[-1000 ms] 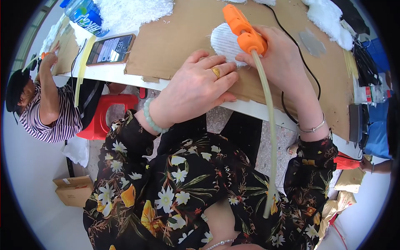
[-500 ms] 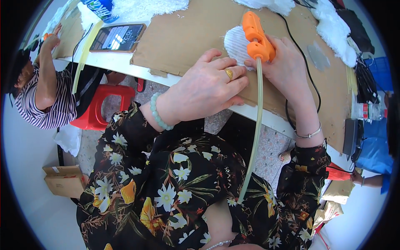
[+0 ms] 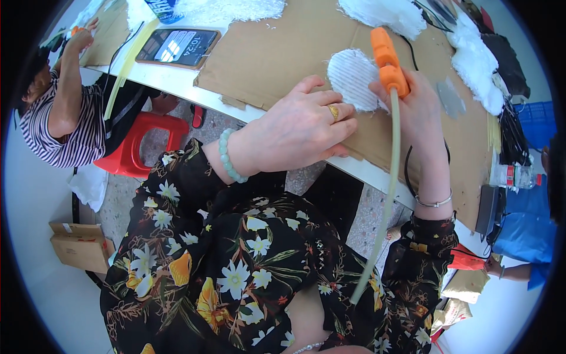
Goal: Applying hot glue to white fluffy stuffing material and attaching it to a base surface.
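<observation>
My right hand (image 3: 420, 109) is closed around the grip of an orange glue gun (image 3: 386, 56). A long, pale yellow glue stick (image 3: 386, 206) runs out of the gun's back end and down toward my chest. Just left of the gun, a white ribbed fabric piece (image 3: 352, 76), rounded and frayed along its edge, lies flat on a cardboard sheet (image 3: 271, 65). My left hand (image 3: 298, 124) is open at the fabric's lower left edge, its fingers slightly bent and the thumb apart. Whether its fingertips press on the fabric is hard to see.
A phone (image 3: 178, 47) lies at the left beside pale glue sticks (image 3: 127, 68). Fluffy white material (image 3: 477, 71) is piled along the back and right. A black cable (image 3: 411, 50) passes behind my right hand. On the left, another person (image 3: 68, 124) works near a red stool (image 3: 147, 141).
My right hand has drawn the glue gun slightly right and down, so more of the white fabric shows. My left hand stays near the fabric's edge. The whole view has shifted a little.
</observation>
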{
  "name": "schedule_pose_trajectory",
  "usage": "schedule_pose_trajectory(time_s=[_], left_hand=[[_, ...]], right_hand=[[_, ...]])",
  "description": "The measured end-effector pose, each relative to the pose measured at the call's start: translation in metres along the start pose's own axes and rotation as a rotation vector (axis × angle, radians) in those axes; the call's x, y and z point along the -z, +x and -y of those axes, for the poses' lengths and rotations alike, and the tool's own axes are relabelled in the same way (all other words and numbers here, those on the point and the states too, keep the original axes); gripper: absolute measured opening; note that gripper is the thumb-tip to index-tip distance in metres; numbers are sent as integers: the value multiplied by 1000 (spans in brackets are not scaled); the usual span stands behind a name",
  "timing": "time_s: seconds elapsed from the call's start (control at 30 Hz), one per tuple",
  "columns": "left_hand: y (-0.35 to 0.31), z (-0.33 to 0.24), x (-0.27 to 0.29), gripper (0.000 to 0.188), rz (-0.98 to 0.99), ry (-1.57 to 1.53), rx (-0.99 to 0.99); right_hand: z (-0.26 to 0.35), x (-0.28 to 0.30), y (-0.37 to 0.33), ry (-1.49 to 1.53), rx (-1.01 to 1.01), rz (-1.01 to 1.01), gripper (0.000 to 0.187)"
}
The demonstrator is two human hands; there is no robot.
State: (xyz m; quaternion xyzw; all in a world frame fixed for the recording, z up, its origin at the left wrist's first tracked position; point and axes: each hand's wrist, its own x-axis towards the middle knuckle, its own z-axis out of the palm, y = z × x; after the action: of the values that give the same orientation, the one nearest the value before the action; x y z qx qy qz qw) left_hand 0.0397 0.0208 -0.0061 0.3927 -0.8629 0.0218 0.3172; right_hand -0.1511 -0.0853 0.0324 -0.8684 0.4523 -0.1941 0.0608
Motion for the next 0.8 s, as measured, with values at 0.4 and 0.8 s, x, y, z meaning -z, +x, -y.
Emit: schedule_pose_trajectory(time_s=[0.4,0.8], left_hand=[[6,1,9,43,47,-56,24],[26,21,17,33,-72,86,13]], right_hand=[[-31,36,-5,84,-178,-127,42],[-62,38,-22,768,-273,-97,45]])
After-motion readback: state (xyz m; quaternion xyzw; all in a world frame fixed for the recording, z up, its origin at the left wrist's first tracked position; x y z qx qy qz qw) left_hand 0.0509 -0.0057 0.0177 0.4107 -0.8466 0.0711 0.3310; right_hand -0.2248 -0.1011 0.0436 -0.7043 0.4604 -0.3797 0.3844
